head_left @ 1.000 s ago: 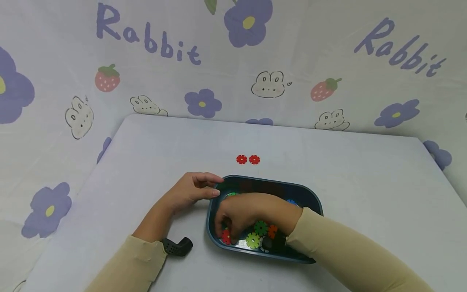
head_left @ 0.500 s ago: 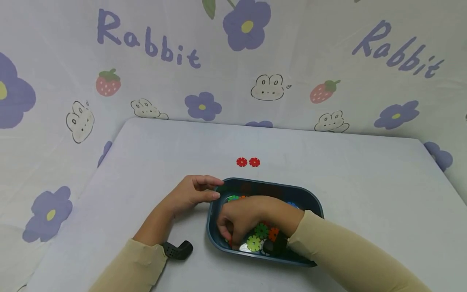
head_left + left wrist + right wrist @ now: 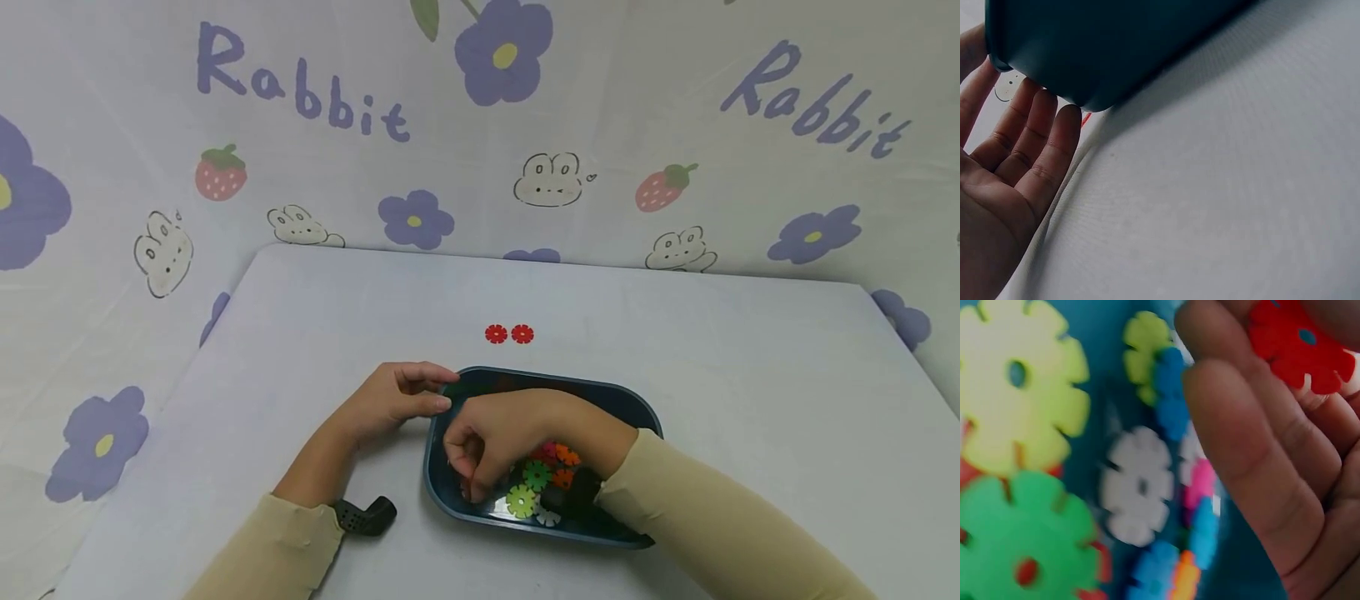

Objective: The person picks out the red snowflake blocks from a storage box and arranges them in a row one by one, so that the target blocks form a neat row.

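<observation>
In the head view a dark teal tray (image 3: 429, 475) holds several flower-shaped notched plastic discs. My right hand (image 3: 502, 433) is inside its left part. The right wrist view shows a red disc (image 3: 1300, 350) pinched in this hand, partly covered by its fingers. Around it in the tray lie a yellow-green disc (image 3: 1054, 394), a green disc (image 3: 1022, 531), a white disc (image 3: 1138, 487) and several blue ones. My left hand (image 3: 390, 400) touches the tray's far left corner; its fingers lie fairly straight against the outer wall (image 3: 1085, 50) in the left wrist view.
Two red discs (image 3: 509, 334) lie side by side on the white table (image 3: 712, 367), beyond the tray. A patterned cloth (image 3: 465, 167) hangs behind the table's far edge. A black wrist camera (image 3: 367, 515) projects from the left sleeve.
My right hand has lifted slightly and its wrist has shifted to the right, with the fingers still over the tray's left part. More discs show beside it. The left hand stays at the corner.
</observation>
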The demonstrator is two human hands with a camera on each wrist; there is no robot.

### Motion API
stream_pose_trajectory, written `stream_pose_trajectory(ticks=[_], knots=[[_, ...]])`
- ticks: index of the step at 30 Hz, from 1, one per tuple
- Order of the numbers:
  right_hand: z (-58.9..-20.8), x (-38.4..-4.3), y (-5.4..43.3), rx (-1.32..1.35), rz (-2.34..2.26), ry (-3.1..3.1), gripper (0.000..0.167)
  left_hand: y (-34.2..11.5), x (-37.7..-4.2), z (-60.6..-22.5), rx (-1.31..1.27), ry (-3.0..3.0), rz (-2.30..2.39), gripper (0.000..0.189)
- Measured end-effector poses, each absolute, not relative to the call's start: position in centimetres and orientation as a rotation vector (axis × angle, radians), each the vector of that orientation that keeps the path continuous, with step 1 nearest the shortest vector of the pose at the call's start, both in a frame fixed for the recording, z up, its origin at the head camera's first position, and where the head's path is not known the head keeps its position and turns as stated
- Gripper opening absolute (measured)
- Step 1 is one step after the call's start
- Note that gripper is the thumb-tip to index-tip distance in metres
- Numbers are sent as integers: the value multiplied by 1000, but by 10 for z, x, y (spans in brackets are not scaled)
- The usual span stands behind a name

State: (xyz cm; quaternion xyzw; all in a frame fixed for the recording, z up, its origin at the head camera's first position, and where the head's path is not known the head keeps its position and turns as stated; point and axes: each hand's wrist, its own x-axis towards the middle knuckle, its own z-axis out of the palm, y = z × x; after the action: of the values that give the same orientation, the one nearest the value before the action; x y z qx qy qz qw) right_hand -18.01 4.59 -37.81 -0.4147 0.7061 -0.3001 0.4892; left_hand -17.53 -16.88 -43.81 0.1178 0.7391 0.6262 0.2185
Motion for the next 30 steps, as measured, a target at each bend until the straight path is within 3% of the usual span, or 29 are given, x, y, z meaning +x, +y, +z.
stream_pose_trajectory(ticks=[9,19,25,30], knots=[[-352,-201,62,-917,-864,1768,23,-169,-173,-437,354,2042,1751,38],[-307,-278,90,-719,-1006,2067,21,-169,-176,-436,320,2052,1739,35],[-323,-319,104,-439,-959,2244,20,-170,-176,-437,317,2056,1732,36],[-349,-331,119,-315,-843,2250,26,-169,-176,-438,326,2056,1732,39]])
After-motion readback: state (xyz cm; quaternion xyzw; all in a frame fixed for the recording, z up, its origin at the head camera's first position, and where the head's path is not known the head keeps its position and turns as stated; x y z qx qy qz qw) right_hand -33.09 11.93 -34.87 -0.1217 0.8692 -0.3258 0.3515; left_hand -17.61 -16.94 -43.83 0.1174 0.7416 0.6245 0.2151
